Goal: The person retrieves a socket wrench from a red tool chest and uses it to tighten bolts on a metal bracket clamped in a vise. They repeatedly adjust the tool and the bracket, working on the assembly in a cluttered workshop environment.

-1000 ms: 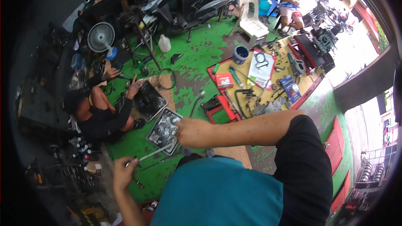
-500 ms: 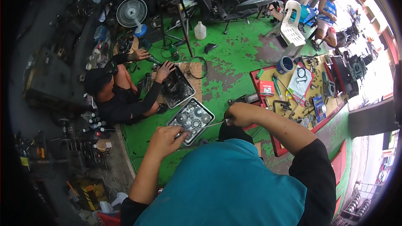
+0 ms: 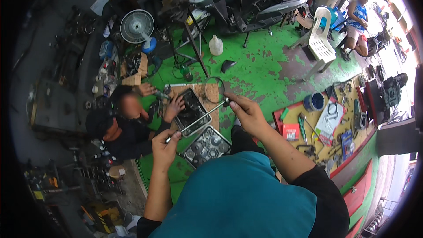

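A long, thin metal rod stretches between my two hands, slanting up to the right. My left hand is closed on its lower end, which shows a short bright tip past the fingers. At the upper end my right hand grips the rod by a darker part; its exact kind is unclear. Beneath the rod lies a black tray with a dark, wet-looking inside. Nearer me, a second tray holds several round metal parts, partly hidden by my body.
A co-worker crouches at the left, hands at the black tray. At the right stands a low red-edged table with tools and a blue tub. A white chair, scooter and fan stand farther back.
Both hands have risen away from me with the rod, the right hand most, so the rod slants more steeply. The view has shifted; the trays appear lower and more to the right.
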Demonstrator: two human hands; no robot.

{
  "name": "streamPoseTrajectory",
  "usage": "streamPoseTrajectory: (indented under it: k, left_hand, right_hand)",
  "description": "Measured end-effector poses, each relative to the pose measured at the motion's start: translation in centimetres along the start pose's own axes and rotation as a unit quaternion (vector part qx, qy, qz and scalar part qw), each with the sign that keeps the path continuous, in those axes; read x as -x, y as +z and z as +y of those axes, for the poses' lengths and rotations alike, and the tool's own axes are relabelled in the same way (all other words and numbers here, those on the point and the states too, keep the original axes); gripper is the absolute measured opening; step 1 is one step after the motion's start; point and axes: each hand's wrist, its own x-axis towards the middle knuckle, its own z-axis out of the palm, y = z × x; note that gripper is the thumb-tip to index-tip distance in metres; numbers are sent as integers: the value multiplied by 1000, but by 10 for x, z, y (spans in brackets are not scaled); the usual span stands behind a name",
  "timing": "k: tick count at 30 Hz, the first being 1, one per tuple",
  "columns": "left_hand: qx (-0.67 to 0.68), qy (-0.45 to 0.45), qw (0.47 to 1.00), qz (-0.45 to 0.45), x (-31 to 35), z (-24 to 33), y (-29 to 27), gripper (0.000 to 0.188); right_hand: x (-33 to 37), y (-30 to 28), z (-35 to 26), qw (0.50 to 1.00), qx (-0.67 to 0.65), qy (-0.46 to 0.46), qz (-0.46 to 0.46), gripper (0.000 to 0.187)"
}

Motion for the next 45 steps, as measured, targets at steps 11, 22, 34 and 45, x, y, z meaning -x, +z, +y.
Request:
streamPoseTrajectory:
  k: [11,22,34,45]
  left_hand:
    - [69,-13,991,-110,-214,78,69,18]
    - [233,-153,897,-342,-373,90,140,22]
    - [-32,-102,803,-586,-592,163,281,18]
    - [-142,370,648,-650,-619,251,443,11]
  right_hand:
    - [-184,-150,27,928,-283,144,-193,33]
    - [-227,-230,23,982,-124,-93,-112,35]
    - [-294,-301,12,831,519,-73,-186,33]
    - [-282,-373,48,899,253,282,-222,43]
